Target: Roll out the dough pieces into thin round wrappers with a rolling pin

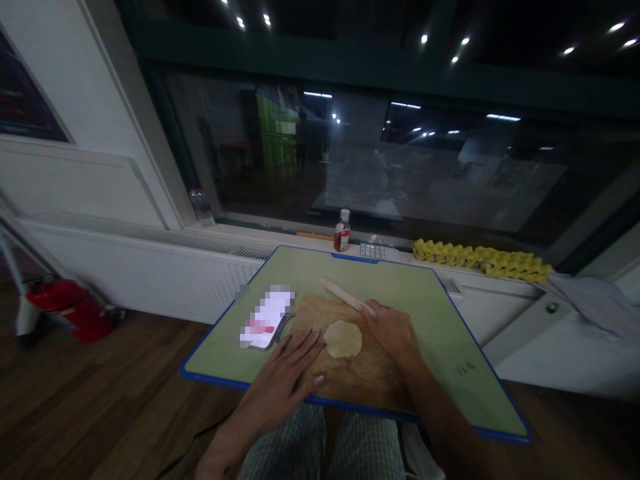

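Note:
A thin, roughly round piece of dough (343, 339) lies flat on a wooden board (320, 312). My left hand (290, 370) rests on the board's left side, fingers stretched out, with the fingertips at the dough's left edge. On the other side, my right hand (393, 330) is closed around the near end of a wooden rolling pin (343, 292). The pin's free end points up and left past the board's far edge. Left of the board lies a phone (270, 317) with a lit, blurred-out screen and a cable beside it.
The board sits on a small green table (440, 360) with a blue rim, over my knees. On the sill behind stand a red-labelled bottle (342, 232), yellow egg cartons (480, 260) and a clear bottle (201, 205). A radiator (150, 267) runs along the wall; a red fire extinguisher (75, 310) stands left.

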A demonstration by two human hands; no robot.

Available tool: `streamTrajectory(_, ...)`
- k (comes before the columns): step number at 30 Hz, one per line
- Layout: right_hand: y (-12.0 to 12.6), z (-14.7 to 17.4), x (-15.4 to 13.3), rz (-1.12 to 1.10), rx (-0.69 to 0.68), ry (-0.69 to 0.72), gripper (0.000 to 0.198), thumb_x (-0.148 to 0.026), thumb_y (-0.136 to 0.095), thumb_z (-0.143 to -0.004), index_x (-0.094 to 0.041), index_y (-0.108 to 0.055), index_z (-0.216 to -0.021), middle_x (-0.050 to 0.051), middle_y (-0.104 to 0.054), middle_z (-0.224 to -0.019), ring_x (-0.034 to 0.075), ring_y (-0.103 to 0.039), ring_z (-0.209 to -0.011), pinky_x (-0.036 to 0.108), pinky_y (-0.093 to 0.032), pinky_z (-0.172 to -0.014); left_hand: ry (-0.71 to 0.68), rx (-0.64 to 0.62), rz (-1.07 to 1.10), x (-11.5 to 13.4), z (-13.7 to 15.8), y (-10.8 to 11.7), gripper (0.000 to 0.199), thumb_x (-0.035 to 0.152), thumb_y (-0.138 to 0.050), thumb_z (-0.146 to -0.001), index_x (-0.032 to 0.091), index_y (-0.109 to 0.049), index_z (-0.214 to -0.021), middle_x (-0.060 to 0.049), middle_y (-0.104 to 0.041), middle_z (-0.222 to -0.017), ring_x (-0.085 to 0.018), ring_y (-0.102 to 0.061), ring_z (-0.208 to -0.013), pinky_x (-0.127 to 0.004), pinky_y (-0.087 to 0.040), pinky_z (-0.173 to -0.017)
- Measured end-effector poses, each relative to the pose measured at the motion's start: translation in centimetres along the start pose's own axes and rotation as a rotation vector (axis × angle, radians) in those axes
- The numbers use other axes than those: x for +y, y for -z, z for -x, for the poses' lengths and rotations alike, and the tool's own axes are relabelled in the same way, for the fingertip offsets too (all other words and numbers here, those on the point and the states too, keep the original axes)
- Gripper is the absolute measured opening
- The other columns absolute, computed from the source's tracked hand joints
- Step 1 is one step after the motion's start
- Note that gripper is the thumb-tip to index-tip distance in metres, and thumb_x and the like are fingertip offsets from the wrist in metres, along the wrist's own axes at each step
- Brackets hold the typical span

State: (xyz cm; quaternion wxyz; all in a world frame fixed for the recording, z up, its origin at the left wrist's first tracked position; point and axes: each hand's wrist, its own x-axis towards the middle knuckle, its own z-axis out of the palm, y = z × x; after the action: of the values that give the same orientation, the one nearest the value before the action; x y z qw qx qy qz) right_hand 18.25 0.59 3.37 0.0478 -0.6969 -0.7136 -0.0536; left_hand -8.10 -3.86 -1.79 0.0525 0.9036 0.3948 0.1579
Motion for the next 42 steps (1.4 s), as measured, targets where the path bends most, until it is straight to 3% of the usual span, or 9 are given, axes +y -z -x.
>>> streamTrajectory(5,-0.4,-0.2,0.0,0.044,-0.007,-0.011,0.046,-0.047,-0.024,-0.104,-0.025,-0.062,-0.113,0.007,-0.074,-0.088,0.018,-0.072,-0.08,0.025,-0.046,-0.065,0.008,-0.034,0.033,-0.9,-1.4,1.1,0.058,0.051,-0.038,-0.103,0.03,-0.023,-0.155,-0.001,-0.032,-0.158,-0.021,-0.029,-0.146,-0.047,-0.027,-0.12)
streamTrajectory(8,-0.4,-0.2,0.1,0.02,0.013,0.008,0.045,-0.046,-0.024,-0.104,-0.024,-0.063,-0.111,0.006,-0.074,-0.088,0.018,-0.072,-0.079,0.025,-0.045,-0.064,-0.001,0.01,0.014,-1.2,-1.6,1.3,0.059,0.05,-0.038,-0.103,0.031,-0.02,-0.156,-0.001,-0.031,-0.158,-0.021,-0.028,-0.147,-0.046,-0.028,-0.12)
streamTrajectory(16,0.1,-0.2,0.0,-0.004,-0.001,-0.007,0.044,-0.049,-0.027,-0.104,-0.025,-0.063,-0.11,0.005,-0.075,-0.089,0.018,-0.072,-0.079,0.025,-0.045,-0.065,0.147,0.186,-0.208,-0.6,1.2,-1.7,0.08,0.057,-0.04,-0.099,0.021,0.0,-0.158,-0.011,-0.025,-0.161,-0.028,-0.027,-0.147,-0.052,-0.026,-0.118)
streamTrajectory(22,0.0,-0.3,0.2,0.046,-0.056,0.016,0.043,-0.044,-0.024,-0.105,-0.025,-0.061,-0.115,0.006,-0.075,-0.092,0.018,-0.072,-0.082,0.025,-0.046,-0.067,0.085,0.129,-0.184,-0.4,-0.3,-2.1,0.07,0.056,-0.037,-0.1,0.023,-0.014,-0.158,-0.007,-0.03,-0.16,-0.025,-0.027,-0.147,-0.047,-0.028,-0.118)
streamTrajectory(29,-0.1,-0.2,0.1,0.032,-0.039,0.022,0.045,-0.046,-0.023,-0.104,-0.025,-0.062,-0.112,0.006,-0.075,-0.092,0.019,-0.072,-0.083,0.025,-0.046,-0.067,0.133,0.083,-0.098,-1.1,-2.2,-1.3,0.066,0.058,-0.035,-0.1,0.02,-0.03,-0.154,-0.009,-0.034,-0.157,-0.025,-0.029,-0.147,-0.047,-0.026,-0.119)
streamTrajectory(37,-0.4,-0.3,0.3,0.017,-0.017,0.016,0.045,-0.048,-0.024,-0.104,-0.026,-0.062,-0.113,0.005,-0.075,-0.092,0.018,-0.072,-0.081,0.025,-0.046,-0.068,0.224,0.023,-0.085,-3.7,-4.9,-0.3,0.068,0.059,-0.028,-0.101,0.014,-0.037,-0.15,-0.014,-0.037,-0.155,-0.026,-0.032,-0.145,-0.053,-0.018,-0.12)
streamTrajectory(42,-0.1,-0.3,0.1,0.029,0.003,0.017,0.043,-0.046,-0.026,-0.104,-0.025,-0.063,-0.111,0.005,-0.075,-0.09,0.019,-0.072,-0.081,0.025,-0.046,-0.066,0.288,0.073,-0.137,-5.2,-5.8,-0.7,0.067,0.058,-0.028,-0.101,0.013,-0.039,-0.149,-0.015,-0.045,-0.151,-0.028,-0.032,-0.145,-0.055,-0.013,-0.12)
